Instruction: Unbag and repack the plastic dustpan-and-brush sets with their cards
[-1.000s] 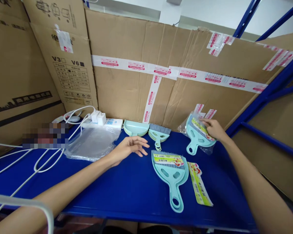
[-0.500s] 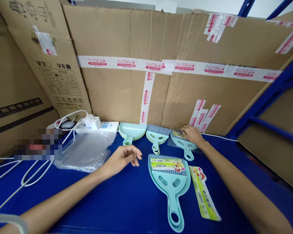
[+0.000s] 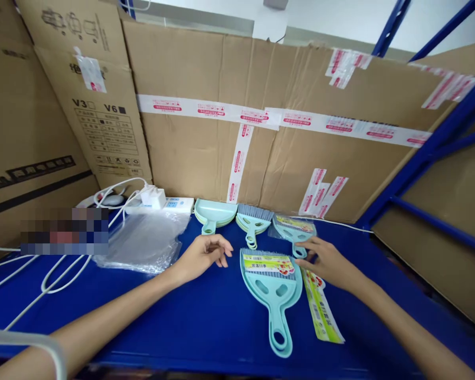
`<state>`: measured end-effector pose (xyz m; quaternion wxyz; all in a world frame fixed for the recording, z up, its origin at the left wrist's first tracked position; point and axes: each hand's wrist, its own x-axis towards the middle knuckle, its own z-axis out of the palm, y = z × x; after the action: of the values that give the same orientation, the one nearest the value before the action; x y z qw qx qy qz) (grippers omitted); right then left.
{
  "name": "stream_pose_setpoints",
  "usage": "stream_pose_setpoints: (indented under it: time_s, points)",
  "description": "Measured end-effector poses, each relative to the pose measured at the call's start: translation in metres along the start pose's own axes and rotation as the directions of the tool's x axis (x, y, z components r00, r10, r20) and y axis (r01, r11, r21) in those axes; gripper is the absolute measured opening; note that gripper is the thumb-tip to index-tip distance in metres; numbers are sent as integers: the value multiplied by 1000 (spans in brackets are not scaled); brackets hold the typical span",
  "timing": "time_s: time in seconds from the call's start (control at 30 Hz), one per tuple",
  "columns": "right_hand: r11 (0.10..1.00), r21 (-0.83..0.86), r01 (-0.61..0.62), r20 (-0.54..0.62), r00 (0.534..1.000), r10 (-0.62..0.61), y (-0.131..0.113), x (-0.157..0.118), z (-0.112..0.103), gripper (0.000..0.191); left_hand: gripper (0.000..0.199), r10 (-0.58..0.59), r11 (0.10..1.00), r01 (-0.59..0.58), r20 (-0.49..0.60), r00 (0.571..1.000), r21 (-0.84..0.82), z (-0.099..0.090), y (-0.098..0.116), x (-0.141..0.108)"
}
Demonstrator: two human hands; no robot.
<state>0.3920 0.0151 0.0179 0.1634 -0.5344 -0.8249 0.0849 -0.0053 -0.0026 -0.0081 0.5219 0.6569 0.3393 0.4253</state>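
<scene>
My left hand hovers over the blue table, fingers loosely curled and apart, holding nothing. Right of it lies a mint dustpan and brush set, the grey-bristled brush resting in the pan with a printed label across it. My right hand is empty, its fingers spread above the set's upper right edge and the top of a loose yellow-green label card. Just behind it is another dustpan and brush set in clear plastic. Stacked brushes and stacked dustpans stand along the back.
Clear plastic bags lie at the left beside white cables and a power strip. A large cardboard sheet walls off the back. Blue rack bars rise at the right.
My right hand has come away from the plastic-wrapped set at the back and moved toward me, near the front set and label card. My left hand stays nearly in place.
</scene>
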Motion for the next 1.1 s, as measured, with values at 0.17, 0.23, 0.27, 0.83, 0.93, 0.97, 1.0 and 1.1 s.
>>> stream_pose_setpoints:
  time_s: [0.17,0.23,0.27,0.83,0.93,0.97,1.0,1.1]
  points:
    - [998,32,49,-27,998,-48,2,1,9,44,16,23,999,-24,-51,998,-21,-3,-1,6]
    - [997,-24,76,-28,997,-77,6,5,5,40,16,31,999,-34,-79,996,-36,-6,-2,8]
    - [995,-48,90,-24,996,-91,9,7,3,38,16,36,998,-40,-91,995,-44,-8,-2,9]
    - [928,-342,147,74,989,-130,-135,51,24,46,14,34,998,-30,-54,998,62,-1,-3,3]
    - [898,-383,217,198,969,-150,-157,72,37,36,13,20,997,-15,-74,997,71,-2,-5,4]
    - [894,-390,222,217,965,-145,-157,76,40,32,12,18,998,-13,-80,997,69,-2,-5,5]
    - [894,-392,216,230,964,-133,-154,79,42,30,12,18,998,-13,-82,996,66,-2,-6,5]
    - [909,-376,177,226,970,-96,-139,83,44,32,13,28,998,-23,-88,996,58,-4,-6,5]
